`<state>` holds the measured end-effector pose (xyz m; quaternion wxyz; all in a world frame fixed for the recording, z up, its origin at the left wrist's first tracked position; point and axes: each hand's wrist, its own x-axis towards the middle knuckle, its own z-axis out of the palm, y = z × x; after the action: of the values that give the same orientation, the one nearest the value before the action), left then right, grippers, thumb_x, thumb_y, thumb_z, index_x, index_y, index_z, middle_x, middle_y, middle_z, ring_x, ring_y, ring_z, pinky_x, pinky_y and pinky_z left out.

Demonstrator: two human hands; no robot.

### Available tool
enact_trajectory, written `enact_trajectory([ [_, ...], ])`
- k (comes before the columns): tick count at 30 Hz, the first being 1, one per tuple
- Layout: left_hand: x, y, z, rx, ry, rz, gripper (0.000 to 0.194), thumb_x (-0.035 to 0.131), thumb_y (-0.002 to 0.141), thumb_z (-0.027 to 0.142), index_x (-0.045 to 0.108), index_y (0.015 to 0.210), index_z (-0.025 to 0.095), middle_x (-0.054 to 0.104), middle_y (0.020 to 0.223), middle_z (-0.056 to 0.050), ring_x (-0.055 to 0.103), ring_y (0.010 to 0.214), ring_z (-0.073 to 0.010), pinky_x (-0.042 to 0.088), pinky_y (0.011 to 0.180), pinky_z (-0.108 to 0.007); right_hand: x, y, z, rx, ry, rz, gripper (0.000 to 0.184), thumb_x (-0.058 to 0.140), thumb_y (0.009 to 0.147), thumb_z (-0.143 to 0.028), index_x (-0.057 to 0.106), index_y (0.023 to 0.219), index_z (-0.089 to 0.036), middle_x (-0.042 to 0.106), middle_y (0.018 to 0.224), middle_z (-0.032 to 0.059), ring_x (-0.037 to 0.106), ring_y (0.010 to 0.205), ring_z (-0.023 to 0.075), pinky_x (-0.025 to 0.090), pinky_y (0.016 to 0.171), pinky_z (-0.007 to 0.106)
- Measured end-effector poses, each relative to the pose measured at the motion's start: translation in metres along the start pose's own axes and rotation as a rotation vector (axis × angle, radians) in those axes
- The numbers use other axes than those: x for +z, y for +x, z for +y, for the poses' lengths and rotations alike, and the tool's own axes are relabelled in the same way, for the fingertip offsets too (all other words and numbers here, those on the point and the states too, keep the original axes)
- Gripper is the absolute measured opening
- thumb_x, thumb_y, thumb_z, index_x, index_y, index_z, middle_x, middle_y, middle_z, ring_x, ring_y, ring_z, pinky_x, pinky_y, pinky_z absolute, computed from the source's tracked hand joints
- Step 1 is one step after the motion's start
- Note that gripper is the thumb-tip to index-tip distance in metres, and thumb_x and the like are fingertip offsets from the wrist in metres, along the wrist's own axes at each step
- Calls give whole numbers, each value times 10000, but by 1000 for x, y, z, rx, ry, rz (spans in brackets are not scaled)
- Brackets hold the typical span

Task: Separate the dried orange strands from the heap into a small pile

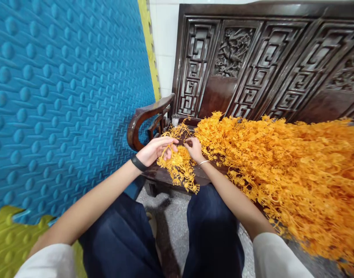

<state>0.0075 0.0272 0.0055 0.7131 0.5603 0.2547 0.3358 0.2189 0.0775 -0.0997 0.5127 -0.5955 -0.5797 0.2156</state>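
My left hand (pixel 158 150), with a dark band on the wrist, is closed around a bunch of orange artificial flower sprigs (pixel 179 170) that hangs down over the front of the bench seat. To its right, my right hand (pixel 194 149) is in a pinch beside the same bunch, a thin bangle at its wrist. What sits between those fingertips is too small to make out. More loose orange sprigs (pixel 177 132) lie on the seat just beyond both hands. A large heap of orange artificial flowers (pixel 281 158) spreads along the bench to the right of my right hand.
The dark carved wooden bench has a tall backrest (pixel 220 94) and a curved armrest (pixel 136 123) on the left. A small whitish cup-like object (pixel 175 120) stands in the seat's back corner. Blue foam matting (pixel 63 96) rises on the left. Grey speckled floor (pixel 173 212) shows between my knees.
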Motion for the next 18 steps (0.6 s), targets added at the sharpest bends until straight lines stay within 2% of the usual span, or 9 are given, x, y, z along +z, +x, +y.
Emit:
enact_trajectory([
  [2, -7, 0, 3, 34, 13, 2, 271, 631, 748, 292, 621, 948, 110, 667, 715, -33, 582, 467, -93, 422, 405, -189, 2, -5, -12, -9, 44, -28, 113, 577, 752, -272, 599, 800, -172, 621, 909, 71, 570, 885, 192, 438, 865, 365],
  [3, -10, -2, 3, 53, 8, 3, 261, 639, 741, 289, 622, 932, 112, 665, 708, -30, 580, 468, -94, 429, 412, -192, 4, -9, -19, 9, 101, -86, 170, 553, 782, -336, 603, 803, -175, 633, 866, 61, 588, 834, 179, 462, 814, 341],
  [4, -13, -4, 2, 67, 2, 4, 243, 645, 736, 292, 624, 897, 112, 662, 696, -29, 577, 468, -95, 435, 418, -197, 6, -14, -26, 45, 183, -181, 251, 523, 806, -412, 610, 803, -176, 642, 823, 54, 600, 787, 169, 476, 766, 323],
  [7, -24, -13, -6, 56, -7, 11, 213, 660, 718, 312, 615, 752, 106, 647, 643, -30, 565, 463, -98, 440, 425, -204, 12, -32, -49, 204, 490, -572, 489, 447, 801, -615, 650, 797, -170, 658, 788, 57, 607, 722, 146, 484, 687, 292],
  [9, -30, -18, -11, 44, -7, 18, 223, 676, 701, 318, 603, 696, 108, 632, 608, -25, 550, 457, -92, 432, 423, -201, 13, -43, -61, 224, 579, -700, 491, 515, 756, -635, 674, 813, -174, 662, 825, 50, 596, 738, 129, 479, 689, 273],
  [12, -36, -22, -12, 56, 24, 31, 223, 705, 673, 307, 590, 678, 115, 611, 583, -6, 509, 433, -71, 416, 412, -194, 7, -54, -73, 96, 549, -714, 325, 690, 702, -464, 678, 894, -202, 658, 858, 13, 584, 769, 109, 471, 727, 261],
  [14, -37, -24, -10, 51, 72, 50, 214, 724, 654, 280, 593, 708, 120, 612, 591, 5, 485, 410, -56, 395, 401, -186, 1, -58, -79, 27, 529, -717, 287, 739, 681, -342, 665, 924, -208, 648, 842, -3, 584, 772, 102, 468, 752, 266],
  [18, -39, -29, -9, 49, 128, 87, 251, 746, 618, 224, 610, 808, 133, 608, 628, 25, 476, 403, -39, 380, 400, -174, -5, -65, -89, 14, 518, -711, 263, 750, 669, -255, 646, 901, -188, 609, 795, -16, 562, 731, 89, 468, 722, 260],
])
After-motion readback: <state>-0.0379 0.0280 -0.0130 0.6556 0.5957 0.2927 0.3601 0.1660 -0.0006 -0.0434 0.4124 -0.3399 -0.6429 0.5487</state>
